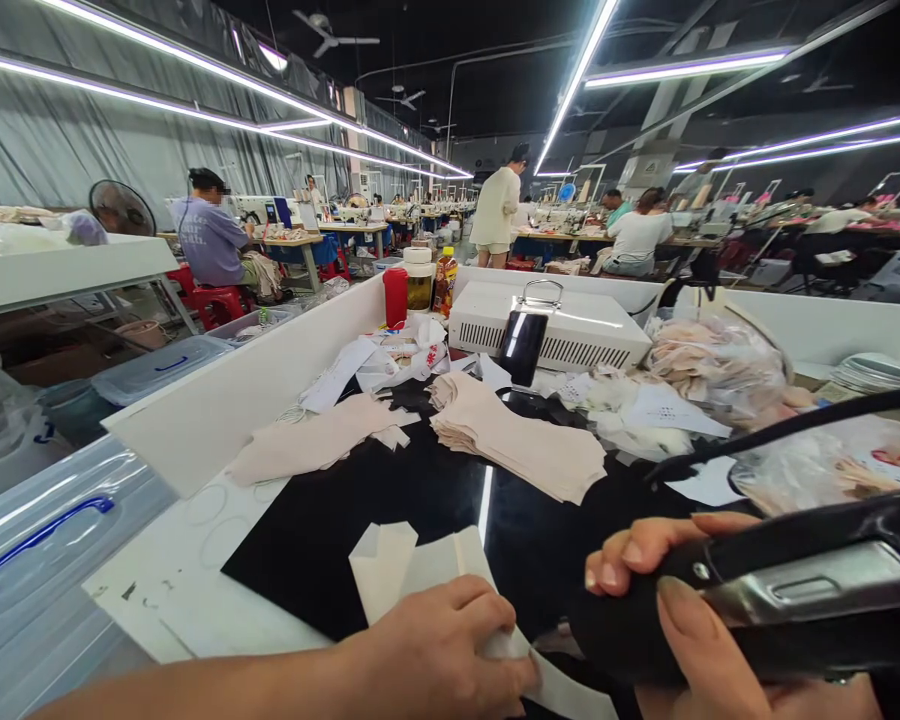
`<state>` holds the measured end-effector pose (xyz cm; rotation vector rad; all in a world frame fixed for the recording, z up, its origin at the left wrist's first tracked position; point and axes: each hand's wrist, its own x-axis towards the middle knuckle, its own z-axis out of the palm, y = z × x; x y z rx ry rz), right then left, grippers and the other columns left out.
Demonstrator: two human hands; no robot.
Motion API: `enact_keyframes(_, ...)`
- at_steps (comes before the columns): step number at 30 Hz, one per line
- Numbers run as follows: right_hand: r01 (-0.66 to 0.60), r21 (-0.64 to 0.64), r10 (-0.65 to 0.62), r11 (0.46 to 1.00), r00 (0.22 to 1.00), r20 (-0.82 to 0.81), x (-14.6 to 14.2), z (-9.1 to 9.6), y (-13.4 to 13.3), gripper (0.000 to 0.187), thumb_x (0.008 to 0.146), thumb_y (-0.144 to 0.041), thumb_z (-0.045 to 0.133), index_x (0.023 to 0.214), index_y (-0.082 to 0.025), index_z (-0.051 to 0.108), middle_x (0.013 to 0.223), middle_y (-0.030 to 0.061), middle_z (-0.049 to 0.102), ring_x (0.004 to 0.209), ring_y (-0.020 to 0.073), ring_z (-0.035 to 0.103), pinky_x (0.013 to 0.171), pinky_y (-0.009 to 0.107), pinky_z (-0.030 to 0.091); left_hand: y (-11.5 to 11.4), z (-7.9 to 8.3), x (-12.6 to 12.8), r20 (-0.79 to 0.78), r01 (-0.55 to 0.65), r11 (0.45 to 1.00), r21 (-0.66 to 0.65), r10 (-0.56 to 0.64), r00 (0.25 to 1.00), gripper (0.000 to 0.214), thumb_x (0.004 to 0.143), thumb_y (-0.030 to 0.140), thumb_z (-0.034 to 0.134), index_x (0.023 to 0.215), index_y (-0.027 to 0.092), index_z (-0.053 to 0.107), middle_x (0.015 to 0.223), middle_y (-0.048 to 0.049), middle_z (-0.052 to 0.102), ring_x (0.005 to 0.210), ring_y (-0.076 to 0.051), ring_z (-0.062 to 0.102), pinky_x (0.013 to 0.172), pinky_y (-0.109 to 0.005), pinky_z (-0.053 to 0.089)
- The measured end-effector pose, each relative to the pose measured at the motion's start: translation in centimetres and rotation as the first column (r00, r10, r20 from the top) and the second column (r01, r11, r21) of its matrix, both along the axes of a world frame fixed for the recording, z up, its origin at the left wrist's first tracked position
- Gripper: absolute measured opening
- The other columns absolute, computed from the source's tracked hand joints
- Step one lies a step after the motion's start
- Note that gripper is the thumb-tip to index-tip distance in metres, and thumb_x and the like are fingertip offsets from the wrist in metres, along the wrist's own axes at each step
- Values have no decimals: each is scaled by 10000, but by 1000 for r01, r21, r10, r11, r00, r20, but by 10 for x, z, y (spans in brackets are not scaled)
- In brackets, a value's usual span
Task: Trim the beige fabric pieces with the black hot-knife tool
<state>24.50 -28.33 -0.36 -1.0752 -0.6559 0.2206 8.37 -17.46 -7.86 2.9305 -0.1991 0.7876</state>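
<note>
My left hand [450, 640] lies low in the middle, fingers curled and pressed together on a cream fabric piece [450, 560]. A narrow cream strip of it runs out to the right beyond my fingers. My right hand [690, 610] is closed around a black handheld tool [787, 590] with a silver lever; its front end is close to the strip, and I cannot tell whether they touch. Both are over a glossy black board [390, 500]. Behind them lie a stack of pale pink cut fabric pieces [517, 440] and another pale pink pile [307, 440].
A white vented box [555, 325] stands at the back, with a phone [523, 347] leaning on it. A black cable [780, 435] crosses the right side. Bagged fabric [712, 365] lies at right. White panels [270, 385] edge the table. Several people work at sewing tables beyond.
</note>
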Motion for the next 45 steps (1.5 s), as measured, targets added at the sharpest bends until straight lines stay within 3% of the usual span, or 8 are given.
enact_keyframes(8, 15, -37, -14, 999, 1000, 12, -1, -2, 2, 414, 823, -405, 935, 1085, -300, 632, 775, -24, 671, 629, 228, 680, 581, 407, 639, 2, -1, 0, -13, 3, 1000, -6, -3, 1000, 166, 1105, 358, 682, 1164, 203, 674, 1063, -81, 624, 1064, -207, 620, 983, -281, 561)
enact_keyframes(12, -10, -19, 10, 1000, 1000, 24, 1, 2, 6, 392, 842, -393, 927, 1088, -298, 636, 782, -29, 671, 645, 220, 681, 643, 418, 643, 2, 0, 0, -4, 1, 1000, -8, -1, 1000, 147, 1115, 344, 670, 1145, 202, 684, 1021, -65, 607, 1068, -205, 613, 993, -287, 549)
enact_keyframes(19, -45, 15, 45, 999, 999, -7, -1, 1, 13, 420, 808, -355, 948, 1089, -303, 640, 769, -39, 671, 633, 205, 669, 650, 408, 650, 2, -13, 5, 71, 6, 1000, 17, -8, 997, 154, 1130, 355, 645, 1120, 218, 716, 965, -50, 597, 995, -197, 607, 975, -297, 544)
enact_keyframes(26, 24, -27, -25, 999, 1000, -6, -4, -3, 16, 429, 807, -378, 949, 1091, -291, 640, 792, -33, 669, 648, 209, 676, 652, 409, 644, 1, -20, 5, 72, -3, 1000, -22, 5, 997, 194, 1129, 395, 641, 1116, 225, 732, 995, -59, 599, 1053, -203, 592, 1035, -303, 539)
enact_keyframes(32, 14, 22, -13, 1000, 1000, -21, -2, 5, 18, 458, 759, -364, 973, 1065, -286, 642, 761, -35, 665, 623, 211, 659, 636, 413, 639, -1, -25, 6, 94, -54, 998, 17, 52, 994, 174, 1092, 430, 697, 1119, 267, 752, 1021, -68, 596, 1085, -219, 582, 1055, -308, 541)
enact_keyframes(37, -61, -13, 60, 998, 998, -20, 2, 0, 17, 454, 789, -365, 966, 1080, -287, 626, 785, -31, 696, 660, 214, 701, 681, 410, 660, 1, -31, 8, 158, -71, 997, 13, 68, 985, 175, 1094, 435, 692, 1118, 272, 752, 1066, -83, 604, 1102, -225, 571, 1040, -300, 545)
enact_keyframes(45, -27, -48, 27, 999, 1000, 0, -2, 1, 22, 445, 824, -428, 944, 1076, -289, 605, 796, -38, 702, 652, 200, 695, 675, 388, 655, 0, -33, 5, 132, -77, 997, 14, 75, 988, 188, 1071, 452, 729, 1131, 275, 744, 1086, -88, 598, 1113, -230, 576, 1029, -303, 555)
